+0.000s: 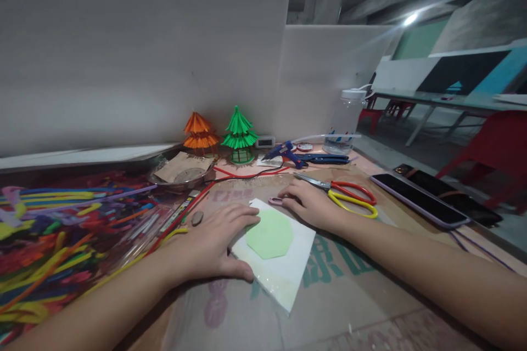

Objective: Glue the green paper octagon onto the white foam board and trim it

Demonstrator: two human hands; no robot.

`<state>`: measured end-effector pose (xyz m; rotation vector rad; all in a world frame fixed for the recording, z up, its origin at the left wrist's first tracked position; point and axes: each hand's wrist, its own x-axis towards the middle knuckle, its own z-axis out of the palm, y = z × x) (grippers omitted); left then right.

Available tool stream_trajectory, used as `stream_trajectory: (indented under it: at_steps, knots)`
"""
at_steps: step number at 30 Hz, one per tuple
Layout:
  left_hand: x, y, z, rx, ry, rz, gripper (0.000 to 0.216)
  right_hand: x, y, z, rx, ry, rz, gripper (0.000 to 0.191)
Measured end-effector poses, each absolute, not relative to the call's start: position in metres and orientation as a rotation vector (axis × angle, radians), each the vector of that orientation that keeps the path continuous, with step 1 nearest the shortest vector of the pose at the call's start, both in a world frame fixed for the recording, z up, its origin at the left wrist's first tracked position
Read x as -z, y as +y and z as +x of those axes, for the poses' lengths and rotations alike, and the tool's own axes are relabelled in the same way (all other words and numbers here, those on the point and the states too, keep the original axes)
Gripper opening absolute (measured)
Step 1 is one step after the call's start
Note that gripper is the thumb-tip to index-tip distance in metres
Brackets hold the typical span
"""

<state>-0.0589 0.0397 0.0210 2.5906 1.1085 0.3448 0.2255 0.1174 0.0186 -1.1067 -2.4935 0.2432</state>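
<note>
Pale green many-sided paper [270, 235] on a white board [300, 263], printed cardboard [341, 310] beneath — left hand [212, 242] at the board's left edge, grip spread, right hand [310, 205] at a small pink object [276, 201] — pinching or not, cannot tell.

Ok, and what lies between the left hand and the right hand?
In the head view: green paper on a white card, plus a small pink item by the right hand.
</note>
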Motion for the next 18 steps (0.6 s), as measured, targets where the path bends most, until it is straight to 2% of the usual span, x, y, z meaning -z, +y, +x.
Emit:
stream_trajectory:
  at_steps: [9, 14, 18]
  knots:
    - [-0.021, 0.041, -0.061, -0.271, 1.124, 2.626, 0.102, -0.016, 0.121, 0.228, -0.266, -2.480, -1.102, 0.027]
    - [-0.024, 0.022, -0.044, -0.423, 1.268, 2.781, 0.075, -0.016, 0.122, 0.228, -0.265, -2.488, -1.087, 0.025]
    - [-0.027, 0.007, -0.024, -0.477, 1.201, 2.771, 0.072, -0.015, 0.125, 0.228, -0.261, -2.501, -1.069, 0.025]
